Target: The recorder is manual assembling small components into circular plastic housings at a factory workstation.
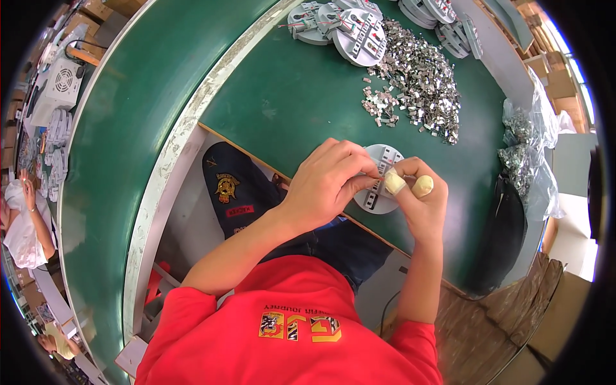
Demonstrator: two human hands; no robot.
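A round grey plastic disc point(386, 206) with rows of dark slots lies near the front edge of the green table, partly covered by my hands. My left hand point(330, 183) reaches over its left side, thumb and fingertips pinched together; whatever is between them is too small to name. From the right, my right hand point(420, 196) bends over the disc with curled fingers and yellow covers on two digits. Its covered thumb meets the disc's middle beside the left fingertips, and what it grips, if anything, is hidden.
Beyond the disc spreads a large heap of small shiny metal pieces point(427, 83), with a smaller pile point(380, 106) beside it. Several similar grey discs point(359, 38) stack at the far edge. Plastic bags point(523, 154) sit right; a green conveyor belt point(128, 115) curves along the left.
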